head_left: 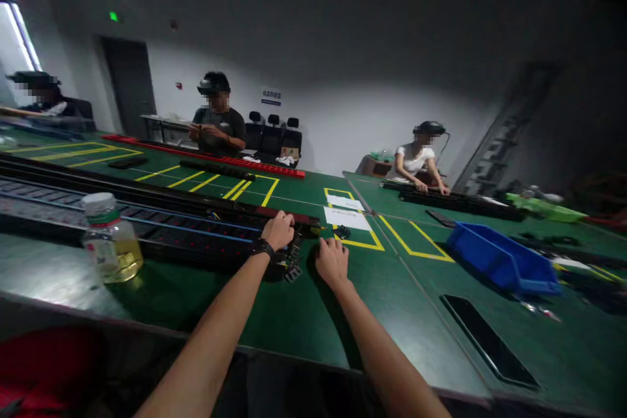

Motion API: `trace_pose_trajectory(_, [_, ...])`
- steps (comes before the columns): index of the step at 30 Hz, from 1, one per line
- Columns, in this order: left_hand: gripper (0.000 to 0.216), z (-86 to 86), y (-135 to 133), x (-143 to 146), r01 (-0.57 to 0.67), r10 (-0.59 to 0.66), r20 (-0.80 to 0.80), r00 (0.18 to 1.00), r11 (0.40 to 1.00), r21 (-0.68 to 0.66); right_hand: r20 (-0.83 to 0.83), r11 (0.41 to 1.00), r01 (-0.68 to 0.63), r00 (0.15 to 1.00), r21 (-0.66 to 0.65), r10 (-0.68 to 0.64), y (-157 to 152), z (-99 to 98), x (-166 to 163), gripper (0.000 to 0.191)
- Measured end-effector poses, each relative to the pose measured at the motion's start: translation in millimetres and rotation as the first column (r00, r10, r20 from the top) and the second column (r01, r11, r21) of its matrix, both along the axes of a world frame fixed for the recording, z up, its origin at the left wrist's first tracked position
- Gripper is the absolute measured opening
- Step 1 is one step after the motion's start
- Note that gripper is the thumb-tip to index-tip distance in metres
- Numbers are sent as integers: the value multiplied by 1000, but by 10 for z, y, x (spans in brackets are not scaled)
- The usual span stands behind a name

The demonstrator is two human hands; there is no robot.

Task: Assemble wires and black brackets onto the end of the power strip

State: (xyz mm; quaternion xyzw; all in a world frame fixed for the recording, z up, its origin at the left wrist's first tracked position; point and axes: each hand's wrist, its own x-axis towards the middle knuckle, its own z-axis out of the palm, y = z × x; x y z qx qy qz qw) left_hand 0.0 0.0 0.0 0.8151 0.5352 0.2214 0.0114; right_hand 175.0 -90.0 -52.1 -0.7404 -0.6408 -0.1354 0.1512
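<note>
A long black rail assembly with blue lines and small red dots lies along the left of the table, its right end under my left hand. The fingers of that hand bend closed over this end. Small black clip-like parts lie just below it. To the right, my right hand is low over the green table, fingers curled together. Whatever is between them is too small or hidden to make out. A small dark part lies just beyond its fingertips.
A jar of yellow liquid stands at the left, before the rail. White papers lie beyond my hands. At the right are a blue bin and a phone. Co-workers sit across the table.
</note>
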Motion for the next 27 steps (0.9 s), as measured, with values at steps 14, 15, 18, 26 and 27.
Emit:
trace_pose_trajectory(14, [23,-46,38,-7,8,-8,5,1000,1000,-7,-87,998,23,996,-50,-28,30,-28,-9,35])
trace_pose_trajectory(15, [24,-47,41,-9,7,-7,4,1000,1000,-7,-84,998,31,996,-45,-35,29,-25,-13,33])
trace_pose_trajectory(18, [24,-40,38,-16,7,-7,1,1000,1000,-7,-69,999,42,997,-18,-43,28,-23,-21,33])
trace_pose_trajectory(26, [23,-11,11,-31,13,-13,-1,1000,1000,-13,-12,999,-28,1000,-31,28,47,-32,-20,26])
trace_pose_trajectory(27, [23,-6,7,-29,13,-13,-2,1000,1000,-13,-10,999,-31,999,-34,31,50,-36,-19,26])
